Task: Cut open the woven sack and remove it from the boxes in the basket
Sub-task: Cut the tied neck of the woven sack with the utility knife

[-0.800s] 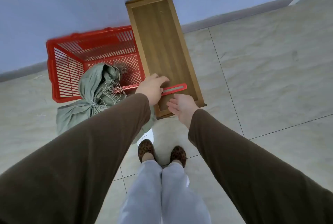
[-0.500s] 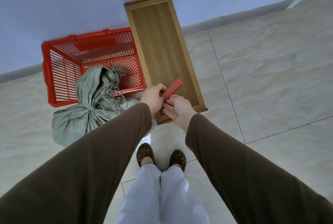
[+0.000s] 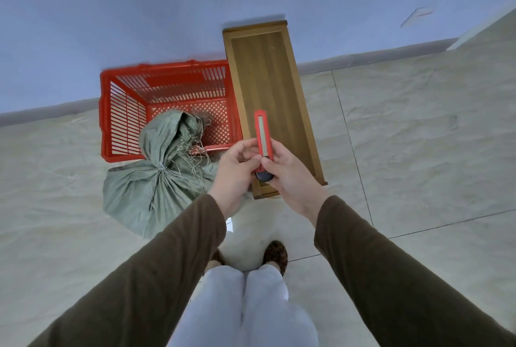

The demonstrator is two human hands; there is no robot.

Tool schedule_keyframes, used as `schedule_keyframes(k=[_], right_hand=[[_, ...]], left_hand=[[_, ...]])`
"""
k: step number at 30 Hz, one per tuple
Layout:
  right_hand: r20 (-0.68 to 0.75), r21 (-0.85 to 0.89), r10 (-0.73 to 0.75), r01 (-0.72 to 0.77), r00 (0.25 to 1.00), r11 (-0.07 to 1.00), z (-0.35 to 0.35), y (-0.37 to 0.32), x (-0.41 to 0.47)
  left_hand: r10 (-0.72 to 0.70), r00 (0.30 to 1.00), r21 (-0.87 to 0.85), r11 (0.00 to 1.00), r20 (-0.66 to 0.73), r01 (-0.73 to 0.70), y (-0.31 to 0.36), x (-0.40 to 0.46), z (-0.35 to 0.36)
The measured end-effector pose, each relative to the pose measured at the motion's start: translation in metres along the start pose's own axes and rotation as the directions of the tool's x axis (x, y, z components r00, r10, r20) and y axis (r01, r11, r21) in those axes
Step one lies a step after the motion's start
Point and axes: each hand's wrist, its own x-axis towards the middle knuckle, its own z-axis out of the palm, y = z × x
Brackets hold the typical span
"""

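Observation:
A green woven sack (image 3: 156,187), tied shut at the neck with frayed strands, sits on the floor against the front of a red plastic basket (image 3: 125,112); its loose top flops over the basket's front rim. No boxes show. Both hands hold a red utility knife (image 3: 263,137) upright above the near end of a wooden table. My right hand (image 3: 290,176) grips its lower end around the black knob. My left hand (image 3: 237,170) pinches the handle from the left. No blade sticks out that I can see.
A long narrow wooden table (image 3: 268,73) with a raised rim stands right of the basket, its far end at the blue wall. The floor is pale tile. My feet in patterned shoes (image 3: 275,256) stand just behind the sack and table.
The knife was lifted off the table's near end and turned from lying sideways to upright. My right hand closed on its base and my left hand shifted to its side.

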Motion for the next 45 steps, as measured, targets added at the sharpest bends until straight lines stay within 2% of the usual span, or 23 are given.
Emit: schedule_keyframes(k=[2,5,10,17,23,27,31,35,37,39,42,45], right_hand=[[0.010,-0.071,-0.018,0.018,1.000,0.997,0.011,-0.006,-0.004],[-0.012,-0.137,-0.082,0.080,0.997,0.987,0.031,-0.013,-0.007],[-0.098,-0.058,-0.133,0.128,0.986,0.990,0.073,-0.011,-0.007],[-0.247,-0.018,-0.113,0.112,0.963,0.994,0.131,0.017,-0.011],[-0.319,0.011,-0.119,0.129,0.940,0.992,0.172,0.056,-0.011],[-0.332,0.018,-0.068,0.079,0.941,0.997,0.188,0.083,-0.001],[-0.308,0.029,-0.075,0.088,0.948,0.996,0.192,0.111,0.026],[-0.238,-0.121,-0.111,0.084,0.965,0.989,0.186,0.145,0.065],[-0.172,-0.196,-0.134,0.099,0.976,0.976,0.185,0.159,0.086],[-0.124,-0.198,-0.156,0.130,0.980,0.972,0.186,0.171,0.109],[-0.119,-0.152,-0.182,0.164,0.976,0.975,0.189,0.181,0.147],[-0.117,-0.193,-0.168,0.144,0.979,0.971,0.193,0.190,0.179]], left_hand=[[0.031,0.999,-0.010,0.999,-0.030,-0.031,0.010,-0.012,-0.008],[0.136,0.978,0.220,0.970,-0.157,-0.100,0.024,-0.022,-0.024],[0.144,0.950,0.089,0.988,-0.279,-0.124,0.033,-0.035,-0.063],[0.125,0.957,0.109,0.989,-0.261,-0.099,0.015,-0.057,-0.126],[0.106,0.968,0.098,0.992,-0.229,-0.086,-0.016,-0.068,-0.183],[0.104,0.956,0.096,0.992,-0.273,-0.081,-0.046,-0.061,-0.219],[0.188,0.919,0.114,0.981,-0.346,-0.157,-0.083,-0.036,-0.250],[0.310,0.874,0.231,0.944,-0.373,-0.236,-0.120,-0.009,-0.272],[0.354,0.865,0.341,0.911,-0.355,-0.232,-0.136,0.009,-0.278],[0.413,0.850,0.505,0.836,-0.326,-0.212,-0.147,0.027,-0.282],[0.526,0.820,0.765,0.617,-0.224,-0.187,-0.151,0.053,-0.284],[0.529,0.830,0.916,0.396,-0.174,-0.060,-0.150,0.078,-0.285]])
